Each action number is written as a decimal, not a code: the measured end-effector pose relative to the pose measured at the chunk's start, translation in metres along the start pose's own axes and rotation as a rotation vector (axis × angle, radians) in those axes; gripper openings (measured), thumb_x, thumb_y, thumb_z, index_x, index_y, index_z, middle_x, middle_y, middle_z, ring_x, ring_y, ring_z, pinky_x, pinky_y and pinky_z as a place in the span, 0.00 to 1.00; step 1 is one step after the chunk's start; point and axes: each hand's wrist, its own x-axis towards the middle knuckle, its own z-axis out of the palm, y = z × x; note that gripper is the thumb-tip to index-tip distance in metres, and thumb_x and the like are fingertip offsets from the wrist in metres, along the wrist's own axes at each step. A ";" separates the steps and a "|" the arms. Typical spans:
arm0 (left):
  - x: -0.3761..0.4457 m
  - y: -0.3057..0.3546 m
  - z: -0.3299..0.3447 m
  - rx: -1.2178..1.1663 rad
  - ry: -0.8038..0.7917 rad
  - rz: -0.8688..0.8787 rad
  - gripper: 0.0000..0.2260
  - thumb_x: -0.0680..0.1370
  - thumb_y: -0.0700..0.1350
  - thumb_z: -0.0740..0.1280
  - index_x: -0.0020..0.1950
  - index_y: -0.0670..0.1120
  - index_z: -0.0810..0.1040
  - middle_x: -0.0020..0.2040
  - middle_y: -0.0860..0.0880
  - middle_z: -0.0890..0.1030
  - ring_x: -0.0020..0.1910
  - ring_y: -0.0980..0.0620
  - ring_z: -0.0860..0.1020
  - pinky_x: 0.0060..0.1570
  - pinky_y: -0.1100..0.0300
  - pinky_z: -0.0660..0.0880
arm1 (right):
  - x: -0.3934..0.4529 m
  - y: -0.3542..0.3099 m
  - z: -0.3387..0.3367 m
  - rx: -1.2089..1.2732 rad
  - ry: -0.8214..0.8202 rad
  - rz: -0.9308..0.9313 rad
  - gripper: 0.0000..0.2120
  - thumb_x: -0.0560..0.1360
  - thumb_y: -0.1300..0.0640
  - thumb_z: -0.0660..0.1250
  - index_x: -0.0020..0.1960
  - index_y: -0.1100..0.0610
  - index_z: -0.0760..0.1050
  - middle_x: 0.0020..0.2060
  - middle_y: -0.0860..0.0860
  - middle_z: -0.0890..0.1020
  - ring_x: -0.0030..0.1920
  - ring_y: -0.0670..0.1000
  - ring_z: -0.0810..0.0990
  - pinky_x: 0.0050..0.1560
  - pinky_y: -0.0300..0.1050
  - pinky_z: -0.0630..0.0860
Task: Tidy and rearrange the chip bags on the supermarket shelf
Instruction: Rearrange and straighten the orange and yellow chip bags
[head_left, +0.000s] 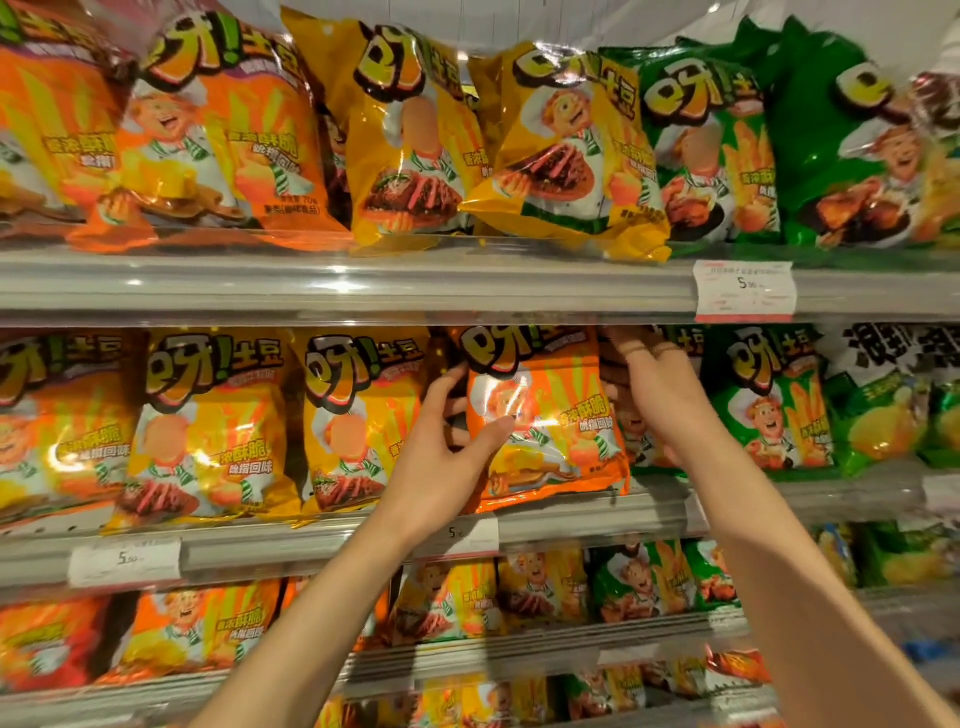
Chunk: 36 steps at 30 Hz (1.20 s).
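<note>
An orange chip bag (550, 415) stands upright on the middle shelf (597, 512), between yellow bags (358, 415) on its left and green bags (774, 400) on its right. My left hand (447, 457) grips the orange bag's left edge, thumb on the front and fingers behind. My right hand (654, 384) is at the bag's upper right edge, fingers reaching behind it toward the shelf's back. Whether the right hand's fingers clasp the bag is hidden.
The upper shelf (363, 283) carries orange, yellow and green bags in a row, some leaning. A white price tag (744, 291) hangs on its rail. Lower shelves (519, 657) hold more bags. Dark-labelled green bags (893, 400) stand at the far right.
</note>
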 end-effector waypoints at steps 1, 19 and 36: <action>-0.001 0.000 -0.001 0.018 0.002 0.006 0.31 0.78 0.54 0.69 0.77 0.58 0.58 0.58 0.65 0.70 0.41 0.74 0.76 0.42 0.77 0.72 | -0.013 0.004 -0.002 -0.062 0.013 -0.067 0.09 0.84 0.52 0.61 0.56 0.54 0.76 0.45 0.50 0.84 0.39 0.42 0.85 0.36 0.35 0.77; -0.029 -0.005 0.001 0.081 0.030 0.077 0.30 0.76 0.56 0.71 0.76 0.60 0.64 0.60 0.69 0.75 0.51 0.70 0.76 0.50 0.70 0.75 | -0.082 0.064 0.005 -0.194 -0.036 -0.143 0.16 0.81 0.47 0.63 0.68 0.43 0.67 0.55 0.35 0.75 0.51 0.28 0.76 0.43 0.20 0.69; -0.188 -0.034 -0.154 0.112 0.100 -0.013 0.27 0.76 0.57 0.71 0.73 0.65 0.66 0.67 0.69 0.71 0.56 0.70 0.74 0.52 0.78 0.67 | -0.245 0.064 0.137 -0.079 -0.118 -0.118 0.17 0.79 0.55 0.67 0.66 0.59 0.74 0.50 0.53 0.81 0.39 0.36 0.80 0.40 0.28 0.73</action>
